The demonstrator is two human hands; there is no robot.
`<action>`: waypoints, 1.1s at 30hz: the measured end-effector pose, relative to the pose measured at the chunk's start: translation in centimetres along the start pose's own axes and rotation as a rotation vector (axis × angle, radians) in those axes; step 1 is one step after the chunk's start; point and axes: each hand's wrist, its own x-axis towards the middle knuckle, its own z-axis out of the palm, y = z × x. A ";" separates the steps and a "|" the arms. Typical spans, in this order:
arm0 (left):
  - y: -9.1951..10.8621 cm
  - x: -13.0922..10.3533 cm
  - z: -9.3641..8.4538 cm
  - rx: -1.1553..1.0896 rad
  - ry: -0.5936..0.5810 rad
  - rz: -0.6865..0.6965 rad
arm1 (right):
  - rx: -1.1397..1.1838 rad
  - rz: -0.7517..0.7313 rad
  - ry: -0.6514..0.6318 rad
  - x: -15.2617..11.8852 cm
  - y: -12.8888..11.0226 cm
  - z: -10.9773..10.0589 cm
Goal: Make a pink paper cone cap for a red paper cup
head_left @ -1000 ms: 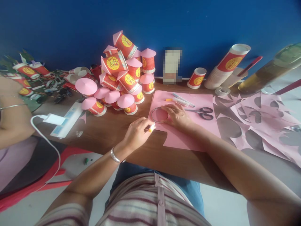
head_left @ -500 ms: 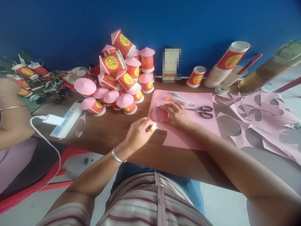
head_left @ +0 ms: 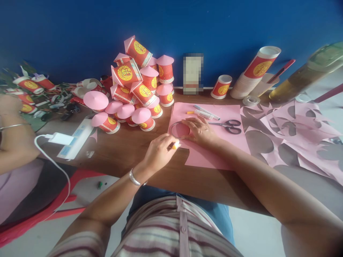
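My left hand (head_left: 158, 151) is closed round a marker (head_left: 175, 145) with a white body and an orange end, at the left edge of the pink paper (head_left: 211, 151). A thin round ring (head_left: 173, 133) lies flat on that paper. My right hand (head_left: 200, 131) rests on the paper with its fingers at the ring's right side, holding it down. Just right of this hand are scissors (head_left: 232, 126) with dark handles. Above it lie a white marker with an orange cap (head_left: 203, 114) and a grey-blue marker (head_left: 214, 116).
Red paper cups with pink cone tops (head_left: 144, 91) are piled at the back left. A lone cup (head_left: 221, 87), stacked cups (head_left: 254, 73) and a tape roll (head_left: 251, 100) stand right. Cut pink scraps (head_left: 294, 132) cover the right side. A power strip (head_left: 76, 141) and another person's arm (head_left: 16, 142) are left.
The view has shifted slightly. My left hand with the marker has moved a little to the right beside the ring; my right hand stays on the ring.
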 end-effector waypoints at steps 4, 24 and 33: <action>0.1 0.1 0.1 -0.016 0.009 -0.006 | 0.005 0.016 -0.012 0.0 -0.1 -0.1; -0.2 0.3 -1.3 -0.147 0.162 -0.108 | -0.005 -0.022 0.030 0.2 -0.1 0.1; -2.2 2.7 -3.7 -0.675 0.243 -0.349 | 0.060 -0.031 0.108 -0.3 -0.3 0.3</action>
